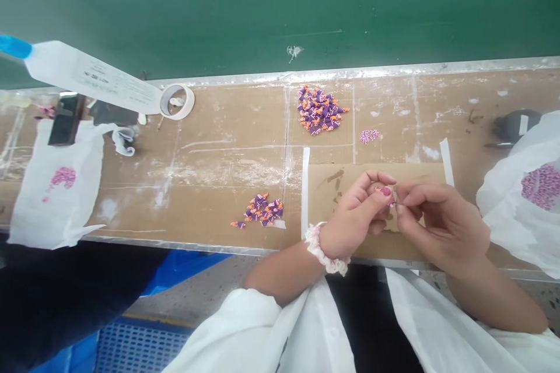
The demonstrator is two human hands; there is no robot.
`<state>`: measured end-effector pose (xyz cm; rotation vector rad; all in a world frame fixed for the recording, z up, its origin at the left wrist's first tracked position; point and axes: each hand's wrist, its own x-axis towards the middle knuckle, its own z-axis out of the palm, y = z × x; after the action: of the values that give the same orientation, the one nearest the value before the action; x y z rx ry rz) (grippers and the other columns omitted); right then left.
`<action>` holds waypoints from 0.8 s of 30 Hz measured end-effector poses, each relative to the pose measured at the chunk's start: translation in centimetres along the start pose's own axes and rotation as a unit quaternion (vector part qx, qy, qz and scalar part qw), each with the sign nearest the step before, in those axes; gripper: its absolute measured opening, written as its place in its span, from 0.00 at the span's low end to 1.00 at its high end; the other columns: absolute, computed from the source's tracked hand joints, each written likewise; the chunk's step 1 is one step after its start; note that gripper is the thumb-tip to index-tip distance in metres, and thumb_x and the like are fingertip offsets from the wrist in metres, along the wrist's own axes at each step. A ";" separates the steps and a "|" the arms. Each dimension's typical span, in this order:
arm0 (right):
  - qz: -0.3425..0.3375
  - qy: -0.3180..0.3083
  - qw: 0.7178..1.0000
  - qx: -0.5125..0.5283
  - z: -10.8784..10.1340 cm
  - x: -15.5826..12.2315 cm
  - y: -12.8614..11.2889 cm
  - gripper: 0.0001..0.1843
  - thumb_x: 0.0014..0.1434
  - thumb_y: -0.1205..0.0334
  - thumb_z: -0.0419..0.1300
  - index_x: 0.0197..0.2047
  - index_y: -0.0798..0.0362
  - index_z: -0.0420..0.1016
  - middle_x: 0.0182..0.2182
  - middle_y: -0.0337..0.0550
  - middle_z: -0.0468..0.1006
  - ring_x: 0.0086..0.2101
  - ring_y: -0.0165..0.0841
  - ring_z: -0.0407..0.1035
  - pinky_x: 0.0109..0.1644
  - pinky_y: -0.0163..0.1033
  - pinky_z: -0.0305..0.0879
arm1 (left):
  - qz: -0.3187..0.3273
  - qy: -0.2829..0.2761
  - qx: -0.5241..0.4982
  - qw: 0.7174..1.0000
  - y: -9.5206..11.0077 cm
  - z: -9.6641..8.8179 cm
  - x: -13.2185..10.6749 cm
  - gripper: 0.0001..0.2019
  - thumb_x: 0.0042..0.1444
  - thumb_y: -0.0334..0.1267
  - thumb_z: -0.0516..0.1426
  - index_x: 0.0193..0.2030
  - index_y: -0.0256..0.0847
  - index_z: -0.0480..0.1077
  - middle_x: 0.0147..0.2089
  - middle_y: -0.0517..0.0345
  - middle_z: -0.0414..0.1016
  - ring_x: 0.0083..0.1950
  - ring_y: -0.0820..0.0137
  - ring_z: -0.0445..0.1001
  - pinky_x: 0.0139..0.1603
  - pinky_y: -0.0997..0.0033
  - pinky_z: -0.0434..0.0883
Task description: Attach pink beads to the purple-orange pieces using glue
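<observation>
My left hand (354, 215), with a white lace band at the wrist, pinches a small purple figure piece (392, 202) between thumb and fingers. Most of the piece is covered by the fingertips. My right hand (444, 224) meets it from the other side, thumb and forefinger pressed together at the piece; whatever they pinch is too small to make out. Both hands are above a cardboard sheet (324, 198) taped at its sides. Beyond it lie a larger pile of purple-and-orange figure pieces (321, 109) and a small cluster of pink-purple bits (370, 137).
A smaller pile of figure pieces (265, 210) lies to the left near the table edge. Farther left are a tape roll (189, 102), a white bottle (91, 76), a phone (66, 119) and a white cloth (30, 186). A white bag (499, 192) with pink bits is at right.
</observation>
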<state>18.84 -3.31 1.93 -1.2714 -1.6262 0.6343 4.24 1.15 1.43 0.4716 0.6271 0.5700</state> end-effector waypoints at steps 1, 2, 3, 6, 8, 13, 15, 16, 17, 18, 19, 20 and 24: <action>0.001 0.001 1.000 -0.004 0.0 0.0 -0.1 0.16 0.54 0.79 0.58 0.38 0.47 0.66 0.32 0.38 0.76 0.29 0.29 0.71 0.27 0.33 0.66 | 0.005 0.001 0.005 1.000 0.0 0.0 0.0 0.14 0.58 0.46 0.61 0.42 0.42 0.63 0.25 0.71 0.56 0.21 0.84 0.47 0.21 0.83 0.51; 0.002 0.001 1.000 -0.005 0.0 0.1 -0.1 0.16 0.54 0.79 0.57 0.38 0.47 0.66 0.31 0.37 0.75 0.29 0.29 0.71 0.27 0.33 0.66 | 0.012 0.002 0.013 1.000 -0.1 -0.1 0.0 0.14 0.57 0.46 0.61 0.42 0.42 0.63 0.25 0.71 0.56 0.21 0.84 0.47 0.21 0.83 0.50; 0.004 -0.001 1.000 -0.005 0.1 0.1 -0.2 0.16 0.54 0.79 0.57 0.38 0.48 0.66 0.30 0.37 0.75 0.29 0.29 0.71 0.27 0.33 0.66 | 0.022 0.005 0.023 0.999 -0.2 -0.2 0.1 0.14 0.57 0.46 0.61 0.43 0.42 0.63 0.25 0.71 0.56 0.21 0.84 0.47 0.21 0.83 0.50; 0.014 -0.006 1.000 0.000 0.1 0.3 -0.3 0.16 0.54 0.79 0.57 0.38 0.48 0.66 0.29 0.37 0.73 0.27 0.28 0.69 0.26 0.33 0.65 | 0.067 0.010 0.070 0.995 -0.5 -0.4 0.1 0.15 0.59 0.46 0.60 0.45 0.42 0.62 0.25 0.71 0.57 0.21 0.83 0.49 0.22 0.81 0.51; 0.019 -0.005 1.000 0.002 0.1 0.4 -0.3 0.15 0.54 0.79 0.57 0.38 0.48 0.66 0.28 0.36 0.73 0.25 0.28 0.67 0.25 0.33 0.64 | 0.087 0.013 0.097 0.991 -0.6 -0.6 0.1 0.15 0.59 0.47 0.60 0.46 0.42 0.62 0.26 0.70 0.59 0.22 0.82 0.51 0.24 0.80 0.53; 0.033 -0.010 0.999 -0.009 0.1 0.3 -0.4 0.14 0.54 0.78 0.57 0.36 0.48 0.65 0.27 0.36 0.70 0.26 0.29 0.67 0.25 0.34 0.64 | 0.069 0.023 0.119 0.990 -0.5 -0.5 0.0 0.14 0.61 0.47 0.58 0.46 0.43 0.62 0.27 0.69 0.59 0.24 0.81 0.53 0.26 0.79 0.56; 0.042 -0.013 0.999 -0.014 0.1 0.2 -0.4 0.14 0.54 0.78 0.57 0.36 0.48 0.65 0.27 0.36 0.71 0.27 0.30 0.68 0.25 0.34 0.64 | 0.070 0.022 0.124 0.989 -0.4 -0.4 -0.1 0.14 0.61 0.48 0.58 0.46 0.43 0.62 0.27 0.68 0.59 0.23 0.81 0.53 0.26 0.79 0.56; 0.047 -0.014 0.999 -0.015 0.0 0.2 -0.4 0.14 0.54 0.78 0.57 0.36 0.48 0.65 0.27 0.36 0.71 0.27 0.30 0.68 0.25 0.34 0.64 | 0.074 0.021 0.131 0.988 -0.4 -0.4 -0.1 0.14 0.61 0.48 0.58 0.46 0.43 0.62 0.27 0.68 0.59 0.23 0.81 0.53 0.26 0.78 0.55; 0.051 -0.014 0.998 -0.016 0.0 0.2 -0.4 0.14 0.54 0.78 0.57 0.36 0.48 0.65 0.27 0.36 0.71 0.26 0.29 0.68 0.26 0.34 0.64 | 0.079 0.021 0.140 0.987 -0.4 -0.5 -0.1 0.14 0.61 0.49 0.57 0.47 0.43 0.62 0.27 0.68 0.59 0.23 0.80 0.52 0.26 0.78 0.55; 0.058 -0.014 0.998 -0.015 0.0 0.2 -0.4 0.14 0.54 0.78 0.57 0.36 0.48 0.65 0.27 0.36 0.71 0.26 0.29 0.67 0.26 0.34 0.64 | 0.085 0.022 0.151 0.985 -0.5 -0.5 -0.1 0.15 0.61 0.49 0.57 0.47 0.43 0.62 0.28 0.68 0.59 0.23 0.80 0.53 0.26 0.78 0.56; 0.065 -0.014 0.998 -0.013 0.0 0.1 -0.4 0.14 0.54 0.78 0.57 0.36 0.48 0.65 0.27 0.36 0.72 0.25 0.28 0.67 0.25 0.33 0.64 | 0.093 0.024 0.163 0.982 -0.5 -0.5 -0.1 0.15 0.62 0.49 0.57 0.48 0.43 0.61 0.28 0.68 0.59 0.23 0.80 0.53 0.26 0.78 0.56; 0.072 -0.013 0.997 -0.009 0.1 0.1 -0.5 0.14 0.53 0.78 0.57 0.36 0.48 0.66 0.27 0.36 0.72 0.25 0.28 0.66 0.25 0.33 0.64 | 0.101 0.028 0.175 0.979 -0.5 -0.5 -0.1 0.16 0.62 0.50 0.56 0.48 0.43 0.61 0.28 0.67 0.60 0.24 0.80 0.53 0.27 0.78 0.56; 0.099 -0.003 0.995 0.003 0.3 0.2 -0.6 0.13 0.53 0.77 0.57 0.35 0.48 0.65 0.27 0.35 0.72 0.24 0.26 0.66 0.24 0.31 0.62 | 0.111 0.044 0.195 0.974 -0.7 -0.5 0.0 0.15 0.63 0.49 0.55 0.49 0.44 0.59 0.29 0.67 0.58 0.24 0.80 0.53 0.27 0.77 0.57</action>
<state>18.27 -3.27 2.33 -1.4381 -1.5126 0.7630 4.12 0.75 0.69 0.8969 0.7818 0.6850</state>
